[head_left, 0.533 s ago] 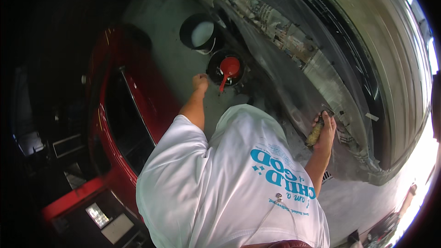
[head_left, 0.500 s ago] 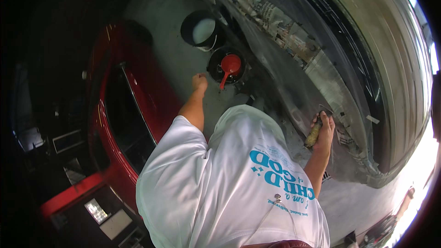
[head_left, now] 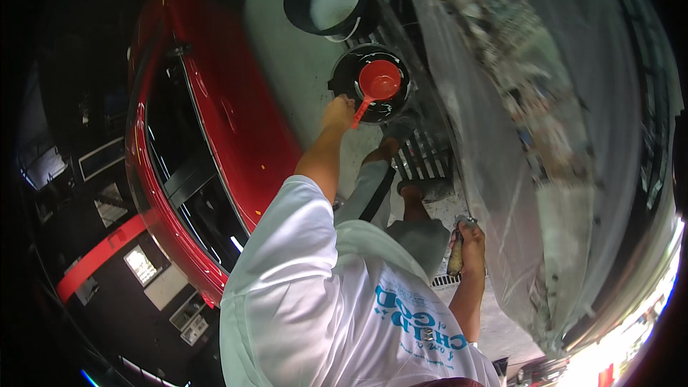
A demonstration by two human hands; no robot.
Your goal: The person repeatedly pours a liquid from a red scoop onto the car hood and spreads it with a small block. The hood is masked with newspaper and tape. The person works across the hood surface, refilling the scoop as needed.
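My left hand (head_left: 340,112), its fingers curled closed, is at the near-left rim of a black bucket (head_left: 345,75), right beside the handle of a red dipper (head_left: 380,79). Whether the fingers hold the rim or anything else is hidden. The dipper lies over the bucket, handle slanting toward me. Lower on the right, my right hand (head_left: 472,244) is wrapped round a short tool (head_left: 455,256) with a mottled yellowish body and a dark grey end. Its exact kind cannot be made out.
A second black bucket (head_left: 301,11) with whitish liquid stands beyond the first. On the left is a red car (head_left: 236,115). Plastic sheeting (head_left: 494,193) and newspaper (head_left: 566,222) cover a vehicle on the right. A floor grating (head_left: 419,161) lies by my feet.
My left hand has come to the bucket rim and dipper handle. The right hand, still holding the tool, now appears lower and further left. The view has shifted, and my legs now show.
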